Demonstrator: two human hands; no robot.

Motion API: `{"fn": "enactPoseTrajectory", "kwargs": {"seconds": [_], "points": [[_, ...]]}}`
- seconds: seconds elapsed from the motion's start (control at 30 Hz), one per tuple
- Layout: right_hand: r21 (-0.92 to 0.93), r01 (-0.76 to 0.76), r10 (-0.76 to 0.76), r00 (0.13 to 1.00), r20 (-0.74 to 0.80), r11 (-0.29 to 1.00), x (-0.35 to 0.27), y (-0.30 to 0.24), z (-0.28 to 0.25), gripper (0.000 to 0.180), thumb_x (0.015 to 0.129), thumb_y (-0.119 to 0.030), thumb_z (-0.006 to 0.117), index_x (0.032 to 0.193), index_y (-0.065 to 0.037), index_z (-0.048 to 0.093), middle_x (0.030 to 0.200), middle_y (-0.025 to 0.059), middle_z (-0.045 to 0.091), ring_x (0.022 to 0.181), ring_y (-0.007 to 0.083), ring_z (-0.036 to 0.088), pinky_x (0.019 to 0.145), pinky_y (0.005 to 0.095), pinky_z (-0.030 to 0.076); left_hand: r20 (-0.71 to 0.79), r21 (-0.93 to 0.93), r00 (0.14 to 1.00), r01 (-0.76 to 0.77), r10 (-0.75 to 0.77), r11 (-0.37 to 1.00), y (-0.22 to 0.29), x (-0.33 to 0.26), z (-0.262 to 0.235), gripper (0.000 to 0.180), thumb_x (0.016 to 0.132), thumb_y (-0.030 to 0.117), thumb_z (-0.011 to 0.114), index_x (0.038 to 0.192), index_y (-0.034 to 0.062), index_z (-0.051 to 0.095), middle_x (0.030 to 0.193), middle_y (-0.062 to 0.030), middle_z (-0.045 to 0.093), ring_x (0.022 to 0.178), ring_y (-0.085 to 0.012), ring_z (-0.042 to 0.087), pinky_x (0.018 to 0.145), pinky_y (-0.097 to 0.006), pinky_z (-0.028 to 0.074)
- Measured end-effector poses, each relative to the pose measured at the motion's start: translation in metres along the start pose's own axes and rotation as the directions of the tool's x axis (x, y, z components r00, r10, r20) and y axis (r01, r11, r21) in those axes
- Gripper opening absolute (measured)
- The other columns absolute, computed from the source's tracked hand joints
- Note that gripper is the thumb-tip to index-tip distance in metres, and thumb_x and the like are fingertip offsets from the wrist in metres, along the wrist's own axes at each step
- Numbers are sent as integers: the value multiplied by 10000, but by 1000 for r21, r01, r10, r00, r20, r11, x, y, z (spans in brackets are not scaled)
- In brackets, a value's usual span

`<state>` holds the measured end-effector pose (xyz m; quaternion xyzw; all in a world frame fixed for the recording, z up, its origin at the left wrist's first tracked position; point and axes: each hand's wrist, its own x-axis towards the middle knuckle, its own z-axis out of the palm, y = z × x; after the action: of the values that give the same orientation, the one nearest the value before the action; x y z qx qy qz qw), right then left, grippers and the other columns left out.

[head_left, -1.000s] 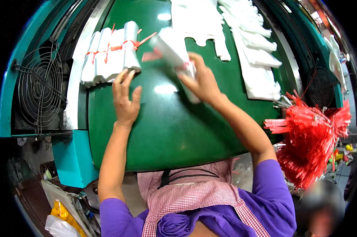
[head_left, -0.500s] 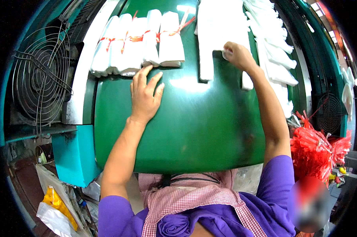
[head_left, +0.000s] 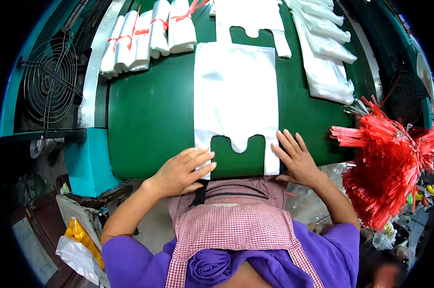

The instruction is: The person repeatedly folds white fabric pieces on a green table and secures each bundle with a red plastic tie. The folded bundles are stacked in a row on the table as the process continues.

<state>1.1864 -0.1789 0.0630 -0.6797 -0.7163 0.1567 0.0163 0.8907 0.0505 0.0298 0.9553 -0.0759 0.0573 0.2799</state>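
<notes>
White plastic, a flat stack of T-shirt carrier bags (head_left: 236, 96), lies lengthwise down the middle of the green table (head_left: 150, 120), its two handle strips pointing toward us at the near edge. We judge the work partly done: a row of rolled bundles tied with red string (head_left: 147, 36) already sits at the far left, this stack lies spread but not yet rolled or tied, and more loose bags (head_left: 325, 53) wait along the far right. Our left hand (head_left: 181, 170) lies flat with fingers spread, its fingertips pressing the left handle strip at the table edge; it clasps nothing. Our right hand (head_left: 298, 161) rests palm down just beside the right handle strip, touching its outer edge, also unclenched. So the stack sits between both hands and stretches away from them. A thick bunch of red plastic ties (head_left: 385, 163) hangs to the right, near our right hand
</notes>
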Motion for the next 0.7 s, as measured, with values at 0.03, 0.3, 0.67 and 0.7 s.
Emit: {"fn": "enactPoseTrajectory", "kwargs": {"seconds": [0.03, 0.3, 0.67, 0.7], "points": [[-62, 20, -20, 1000, 1, 998, -6, -1, 9, 815, 710, -284, 743, 1406, -91, 366, 1488, 186, 292, 1383, 357, 275, 1119, 515, 199, -23, -1, 998, -50, 50, 999, 1, -7, 7, 578, 734, 204, 712, 1273, 112, 523, 1351, -140, 449, 1267, -326, 414, 1046, -443, 369], [79, 152, -110, 915, -388, 985, -1, 0, 25, 513, 682, -16, 667, 1173, -156, 611, 1358, 163, 475, 1308, 367, 401, 1050, 521, 327, -136, 70, 990, -18, 27, 997, -7, 18, -11, 161, 791, 122, 635, 946, 76, 643, 1064, -79, 628, 1113, -256, 576, 1001, -459, 395], [499, 21, 133, 954, -271, 867, 114, -28, 7, 228, 891, -257, 550, 1018, -85, 629, 858, 191, 654, 756, 388, 628, 683, 482, 488, -431, 160, 864, 357, -260, 920, -22, 96, 7, 286, 753, 80, 623, 1034, 85, 575, 854, -103, 622, 762, -282, 636, 598, -414, 495], [409, 1, 94, 973, -212, 912, 112, -34, 6, 199, 874, -249, 568, 932, -65, 617, 786, 178, 646, 686, 376, 626, 635, 475, 488, -446, 293, 890, 244, -93, 925, -20, 84, 5, 332, 748, 56, 634, 1074, 75, 578, 966, -97, 609, 888, -273, 617, 670, -379, 511]]}}
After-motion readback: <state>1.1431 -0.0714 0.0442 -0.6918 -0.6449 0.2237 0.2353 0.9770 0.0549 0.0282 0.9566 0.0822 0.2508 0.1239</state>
